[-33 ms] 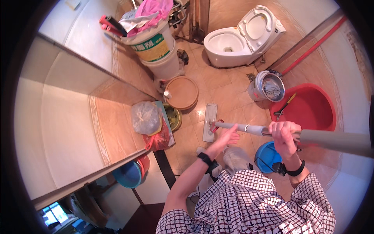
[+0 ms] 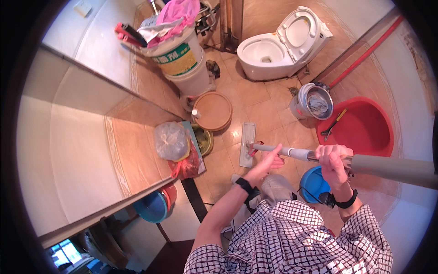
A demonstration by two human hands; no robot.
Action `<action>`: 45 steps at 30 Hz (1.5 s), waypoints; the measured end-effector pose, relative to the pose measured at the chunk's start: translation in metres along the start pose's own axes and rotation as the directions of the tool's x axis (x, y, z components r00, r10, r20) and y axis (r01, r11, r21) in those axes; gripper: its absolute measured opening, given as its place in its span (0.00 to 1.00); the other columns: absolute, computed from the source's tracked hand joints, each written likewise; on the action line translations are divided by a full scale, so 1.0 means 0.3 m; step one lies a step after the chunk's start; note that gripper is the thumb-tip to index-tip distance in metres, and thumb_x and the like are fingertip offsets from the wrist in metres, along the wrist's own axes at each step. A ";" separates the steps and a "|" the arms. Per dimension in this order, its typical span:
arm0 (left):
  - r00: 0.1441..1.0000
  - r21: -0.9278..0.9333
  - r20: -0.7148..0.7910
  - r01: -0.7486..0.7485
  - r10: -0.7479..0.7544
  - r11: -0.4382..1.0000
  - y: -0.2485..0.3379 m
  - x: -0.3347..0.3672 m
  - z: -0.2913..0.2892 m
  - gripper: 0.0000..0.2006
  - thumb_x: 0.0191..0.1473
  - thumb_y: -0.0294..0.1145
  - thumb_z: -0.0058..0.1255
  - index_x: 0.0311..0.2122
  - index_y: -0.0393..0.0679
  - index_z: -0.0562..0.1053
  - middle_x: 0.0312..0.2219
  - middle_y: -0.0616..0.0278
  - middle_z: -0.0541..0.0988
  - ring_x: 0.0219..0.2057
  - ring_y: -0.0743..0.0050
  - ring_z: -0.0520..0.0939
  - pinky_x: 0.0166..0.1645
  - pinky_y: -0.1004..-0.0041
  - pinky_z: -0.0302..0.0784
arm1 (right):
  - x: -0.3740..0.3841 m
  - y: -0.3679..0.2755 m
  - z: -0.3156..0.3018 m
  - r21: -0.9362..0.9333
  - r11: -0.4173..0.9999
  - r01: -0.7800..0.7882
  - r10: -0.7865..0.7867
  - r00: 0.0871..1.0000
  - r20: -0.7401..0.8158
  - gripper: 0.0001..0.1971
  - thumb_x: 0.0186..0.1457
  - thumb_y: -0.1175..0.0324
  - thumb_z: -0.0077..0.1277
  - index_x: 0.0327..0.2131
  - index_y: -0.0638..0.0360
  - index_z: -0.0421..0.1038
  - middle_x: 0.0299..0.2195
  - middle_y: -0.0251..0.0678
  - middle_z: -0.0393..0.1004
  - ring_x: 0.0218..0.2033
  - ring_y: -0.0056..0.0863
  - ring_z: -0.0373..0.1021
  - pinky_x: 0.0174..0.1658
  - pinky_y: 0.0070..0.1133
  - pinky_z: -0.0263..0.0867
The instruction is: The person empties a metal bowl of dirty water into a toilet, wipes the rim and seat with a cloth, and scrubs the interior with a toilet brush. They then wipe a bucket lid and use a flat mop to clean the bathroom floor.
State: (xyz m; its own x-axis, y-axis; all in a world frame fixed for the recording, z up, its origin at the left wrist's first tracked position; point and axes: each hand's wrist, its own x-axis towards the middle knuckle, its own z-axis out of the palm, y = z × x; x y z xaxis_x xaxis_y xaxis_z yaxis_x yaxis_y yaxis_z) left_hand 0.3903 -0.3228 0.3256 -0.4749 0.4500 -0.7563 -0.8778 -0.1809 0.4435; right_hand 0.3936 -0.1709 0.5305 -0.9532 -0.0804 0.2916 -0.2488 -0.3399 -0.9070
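Both hands on a flat mop in a tiled bathroom.
The right hand point(image 2: 333, 162) wraps the mop handle point(image 2: 388, 168), cut off at three o'clock; the left hand point(image 2: 269, 160) curls around it lower, partly hiding the shaft above the mop head point(image 2: 247, 144).

- My mop pole point(image 2: 292, 152) looks like smooth grey metal, matt.
- The toilet point(image 2: 273, 48) is glossy white ceramic.
- The red basin point(image 2: 365, 132) is shiny plastic.
- The floor tiles point(image 2: 255, 98) gleam.
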 end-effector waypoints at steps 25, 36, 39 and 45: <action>0.986 -0.734 -0.159 -0.155 0.056 0.661 0.653 0.727 0.332 0.06 0.41 0.25 0.41 0.25 0.42 0.57 0.14 0.61 0.63 0.17 0.68 0.66 0.24 0.70 0.68 | 0.259 -0.434 -0.422 -0.266 0.951 0.158 -0.205 0.966 -0.160 0.17 0.43 0.52 0.51 0.28 0.52 0.58 0.27 0.28 0.61 0.36 0.27 0.58 0.58 0.42 0.46; 0.994 -0.766 -0.080 -0.105 0.069 0.634 1.139 1.115 -0.148 0.07 0.44 0.31 0.45 0.22 0.45 0.59 0.12 0.63 0.63 0.15 0.69 0.67 0.21 0.71 0.68 | 0.628 -0.180 -0.281 -0.448 0.887 -0.114 -0.056 0.935 -0.349 0.16 0.46 0.57 0.54 0.30 0.55 0.60 0.33 0.39 0.67 0.45 0.40 0.63 0.52 0.43 0.56; 0.995 -0.797 -0.092 -0.057 -0.027 0.601 1.200 1.187 -0.170 0.08 0.49 0.32 0.46 0.28 0.42 0.60 0.14 0.61 0.65 0.18 0.70 0.70 0.22 0.74 0.69 | 0.743 0.011 -0.265 -0.403 0.876 -0.264 0.071 0.899 -0.432 0.15 0.49 0.58 0.53 0.31 0.55 0.60 0.38 0.43 0.69 0.51 0.47 0.60 0.54 0.44 0.52; 0.994 -0.647 -0.113 -0.066 -0.010 0.759 1.167 1.213 -0.142 0.06 0.53 0.28 0.42 0.28 0.41 0.61 0.16 0.61 0.66 0.18 0.67 0.71 0.21 0.72 0.70 | 0.742 0.051 -0.336 -0.356 0.880 -0.314 0.138 0.887 -0.441 0.16 0.49 0.59 0.53 0.34 0.59 0.63 0.47 0.51 0.66 0.56 0.49 0.55 0.58 0.41 0.47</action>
State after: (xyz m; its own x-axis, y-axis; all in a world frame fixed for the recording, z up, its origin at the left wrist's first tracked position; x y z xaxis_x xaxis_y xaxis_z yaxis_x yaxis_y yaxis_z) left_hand -0.0924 -0.2596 0.1851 -0.4704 0.3502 -0.8100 -0.6758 -0.7332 0.0755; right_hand 0.1602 -0.0996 0.5510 -0.9556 0.2946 -0.0009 0.0194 0.0602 -0.9980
